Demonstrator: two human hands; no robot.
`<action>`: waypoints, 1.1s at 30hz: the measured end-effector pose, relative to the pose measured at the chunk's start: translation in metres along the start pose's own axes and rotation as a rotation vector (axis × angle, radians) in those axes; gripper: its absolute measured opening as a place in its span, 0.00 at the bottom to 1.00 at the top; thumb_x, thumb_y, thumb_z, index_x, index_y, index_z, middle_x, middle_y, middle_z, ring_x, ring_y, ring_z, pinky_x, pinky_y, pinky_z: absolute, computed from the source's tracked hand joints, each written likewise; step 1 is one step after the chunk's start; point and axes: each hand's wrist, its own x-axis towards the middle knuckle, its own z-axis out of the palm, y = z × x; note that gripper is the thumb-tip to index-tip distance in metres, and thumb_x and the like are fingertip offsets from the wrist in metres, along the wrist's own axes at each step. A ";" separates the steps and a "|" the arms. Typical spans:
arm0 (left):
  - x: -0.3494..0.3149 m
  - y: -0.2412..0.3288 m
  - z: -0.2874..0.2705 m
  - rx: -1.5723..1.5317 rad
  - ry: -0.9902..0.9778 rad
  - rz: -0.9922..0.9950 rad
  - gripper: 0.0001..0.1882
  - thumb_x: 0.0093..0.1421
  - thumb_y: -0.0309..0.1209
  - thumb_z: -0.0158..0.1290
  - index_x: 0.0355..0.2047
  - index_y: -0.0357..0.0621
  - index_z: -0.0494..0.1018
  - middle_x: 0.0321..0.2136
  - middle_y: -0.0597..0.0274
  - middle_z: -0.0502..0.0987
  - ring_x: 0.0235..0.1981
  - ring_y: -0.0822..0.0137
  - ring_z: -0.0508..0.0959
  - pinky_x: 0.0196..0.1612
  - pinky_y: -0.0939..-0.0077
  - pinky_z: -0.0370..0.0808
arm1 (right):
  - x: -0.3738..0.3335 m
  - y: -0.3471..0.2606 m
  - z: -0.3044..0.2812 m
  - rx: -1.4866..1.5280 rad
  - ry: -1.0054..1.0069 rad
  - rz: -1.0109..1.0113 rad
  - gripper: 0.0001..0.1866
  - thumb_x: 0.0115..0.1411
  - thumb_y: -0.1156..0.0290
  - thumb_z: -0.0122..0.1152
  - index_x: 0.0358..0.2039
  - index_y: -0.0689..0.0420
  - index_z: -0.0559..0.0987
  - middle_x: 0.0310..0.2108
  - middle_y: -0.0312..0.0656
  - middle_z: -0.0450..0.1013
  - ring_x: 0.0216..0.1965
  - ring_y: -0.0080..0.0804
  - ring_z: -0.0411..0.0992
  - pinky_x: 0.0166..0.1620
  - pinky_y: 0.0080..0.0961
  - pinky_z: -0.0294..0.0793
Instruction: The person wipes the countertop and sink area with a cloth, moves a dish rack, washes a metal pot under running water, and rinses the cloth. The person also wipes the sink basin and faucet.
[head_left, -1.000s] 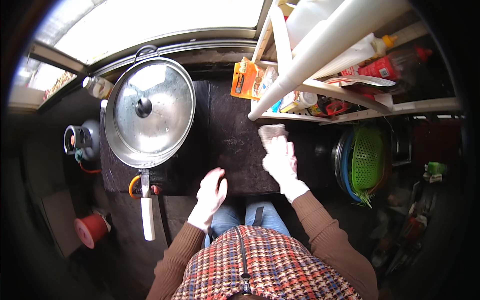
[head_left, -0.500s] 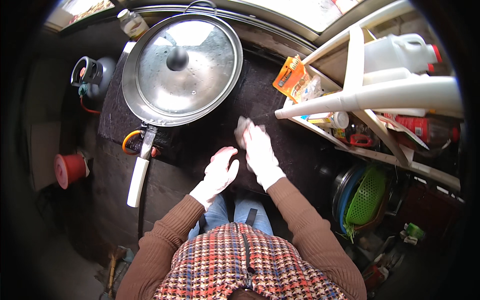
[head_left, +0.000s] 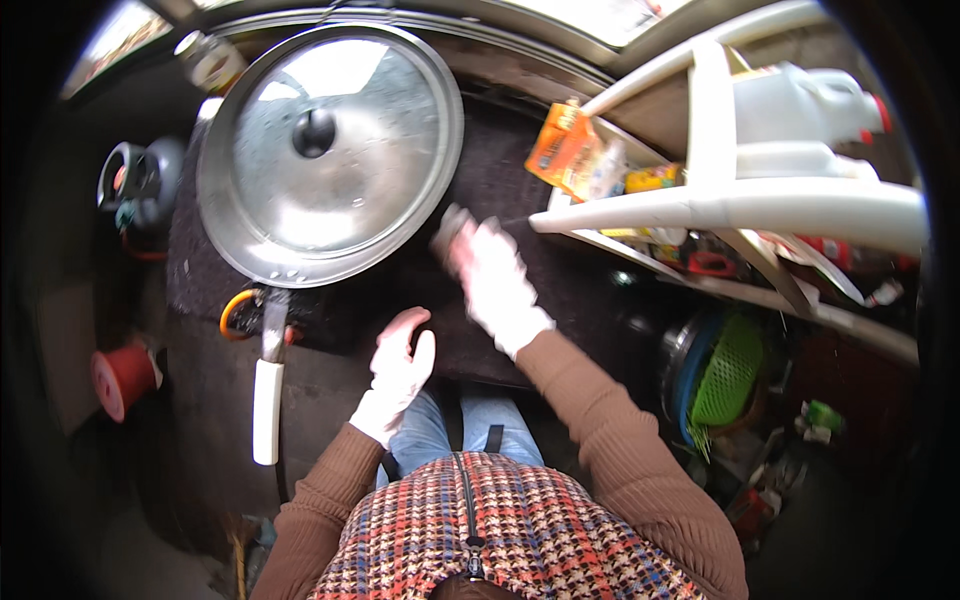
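Observation:
My right hand (head_left: 495,280) presses a crumpled greyish cloth (head_left: 447,226) against the dark tabletop (head_left: 450,335), just right of a large lidded pan. Motion smears the hand and the cloth. Closer to my body, my left hand (head_left: 398,368) hovers with thumb and fingers apart, holding nothing. Both hands seem to wear pale gloves. A domed metal lid (head_left: 375,125) with a black knob (head_left: 314,133) covers the wide pan (head_left: 225,235). Its white handle (head_left: 266,412) points toward me on the left.
Right of the table stands a white shelf rack (head_left: 712,130) with plastic jugs (head_left: 800,105) and an orange packet (head_left: 563,150). Below it is a green basket (head_left: 728,372). At left are a gas canister (head_left: 155,185), a red bucket (head_left: 125,380) and an orange hose (head_left: 232,315). A glass jar (head_left: 210,62) stands behind the pan.
My right hand has slid the cloth left and slightly away from me, nearer the pan. The left hand has shifted a little left. The whole view has turned slightly.

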 end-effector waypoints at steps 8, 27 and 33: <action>0.026 0.012 0.020 -0.230 -0.201 0.128 0.18 0.64 0.16 0.60 0.54 0.35 0.76 0.53 0.50 0.80 0.53 0.59 0.82 0.59 0.69 0.79 | -0.121 0.200 -0.065 -0.614 0.213 0.282 0.19 0.62 0.70 0.56 0.52 0.59 0.81 0.54 0.48 0.77 0.58 0.48 0.74 0.62 0.36 0.72; -0.104 0.081 0.085 -0.084 -0.546 0.138 0.19 0.65 0.12 0.55 0.56 0.34 0.75 0.54 0.52 0.80 0.56 0.62 0.80 0.64 0.69 0.74 | -0.251 0.158 -0.094 -0.170 0.187 0.194 0.28 0.55 0.80 0.62 0.58 0.56 0.73 0.53 0.53 0.72 0.56 0.51 0.74 0.57 0.41 0.78; -0.205 0.129 0.127 -0.044 -0.587 0.340 0.20 0.65 0.14 0.56 0.56 0.35 0.74 0.55 0.51 0.79 0.57 0.60 0.80 0.64 0.68 0.74 | -0.401 0.287 -0.076 -0.408 0.404 0.263 0.21 0.67 0.58 0.53 0.58 0.48 0.76 0.57 0.38 0.73 0.56 0.42 0.74 0.54 0.43 0.78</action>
